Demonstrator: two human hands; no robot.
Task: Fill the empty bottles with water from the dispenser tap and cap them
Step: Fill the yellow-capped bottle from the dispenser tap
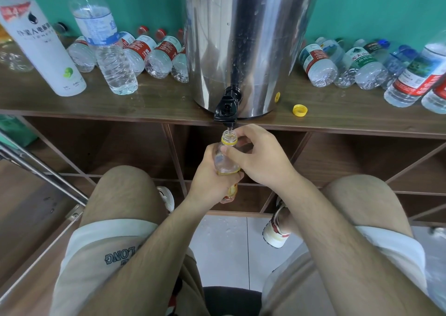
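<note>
Clear plastic bottle (225,161), both hands gripping, under black tap (226,109).

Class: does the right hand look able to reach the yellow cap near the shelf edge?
Probably yes: the yellow cap lies uncovered beside the dispenser, nothing between it and the right hand, which must first release the bottle.

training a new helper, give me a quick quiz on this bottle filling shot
1. True or false: the yellow-ringed bottle under the dispenser tap is capped.
2. The loose yellow cap lies: A on the wooden shelf; B on the floor; C in a hand.
3. Which hands hold the bottle?
Key: 1 false; 2 A; 3 both, the left hand low on it and the right hand near its neck.
</note>
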